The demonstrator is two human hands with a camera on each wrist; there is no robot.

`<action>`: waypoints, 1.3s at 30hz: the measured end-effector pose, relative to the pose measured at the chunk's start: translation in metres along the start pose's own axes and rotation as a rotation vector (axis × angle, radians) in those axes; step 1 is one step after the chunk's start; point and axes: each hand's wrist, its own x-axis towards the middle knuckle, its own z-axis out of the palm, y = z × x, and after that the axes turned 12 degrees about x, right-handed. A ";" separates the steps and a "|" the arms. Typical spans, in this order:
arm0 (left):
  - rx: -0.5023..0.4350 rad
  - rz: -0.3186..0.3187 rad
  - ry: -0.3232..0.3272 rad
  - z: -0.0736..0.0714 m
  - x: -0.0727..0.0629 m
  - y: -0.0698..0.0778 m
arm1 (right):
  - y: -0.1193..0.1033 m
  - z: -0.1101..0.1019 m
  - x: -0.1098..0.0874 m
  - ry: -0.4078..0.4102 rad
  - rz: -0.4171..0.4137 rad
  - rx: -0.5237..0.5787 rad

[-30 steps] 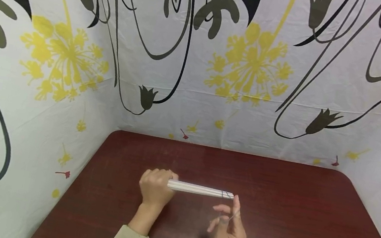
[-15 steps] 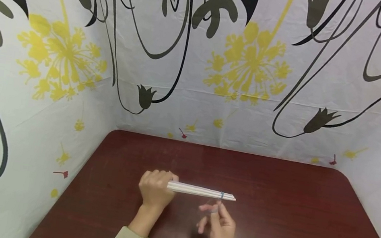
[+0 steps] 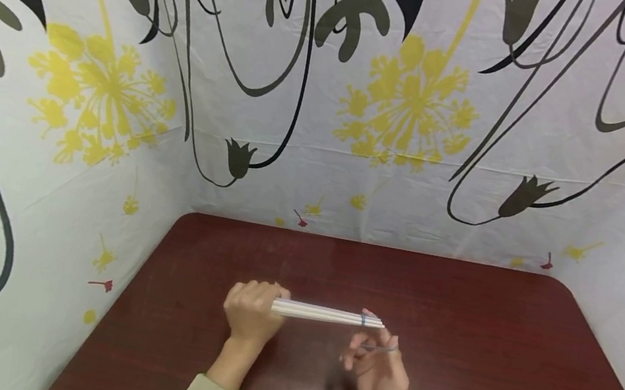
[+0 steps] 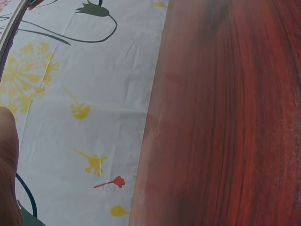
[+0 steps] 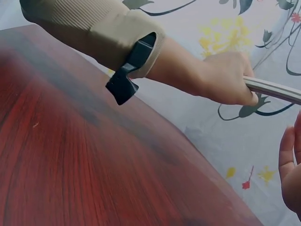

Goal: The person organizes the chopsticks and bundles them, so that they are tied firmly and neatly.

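Left hand (image 5: 230,77) upper right, curled round a bundle of pale sticks (image 5: 275,89), gripping near one end; bundle tilts down to the right, runs out of view at the right edge. Right hand (image 5: 292,183) at the right edge below it, only partly in view, visible fingers pointing up; can't tell if they touch the sticks. Left forearm comes in from top left, ribbed beige sleeve (image 5: 94,33), black device (image 5: 138,54) strapped at the cuff. Reddish-brown wood-grain bench (image 5: 61,150) fills lower left. White cloth (image 5: 202,134) behind, yellow, red and dark floral print
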 end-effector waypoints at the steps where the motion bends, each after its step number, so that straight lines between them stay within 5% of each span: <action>1: 0.000 0.005 0.003 0.000 0.000 0.000 | -0.001 -0.001 0.000 0.001 0.007 -0.002; 8: -0.035 0.044 0.029 -0.001 0.000 0.000 | -0.013 -0.007 0.005 0.032 -0.019 -0.102; 16: -0.037 0.080 0.025 -0.001 0.001 0.003 | -0.024 -0.005 0.013 0.269 -0.097 -0.681; 19: -0.031 0.091 0.026 -0.001 0.001 0.003 | -0.022 -0.003 0.014 0.357 -0.089 -0.758; 24: -0.040 0.101 0.013 -0.002 -0.001 0.004 | -0.018 -0.001 0.013 0.386 -0.071 -0.730; 32: -0.056 0.089 -0.009 -0.001 -0.006 0.003 | -0.016 -0.005 0.007 0.277 -0.036 -0.522; 39: -0.053 0.065 -0.025 -0.003 -0.003 0.002 | -0.014 -0.009 0.004 0.256 -0.070 -0.471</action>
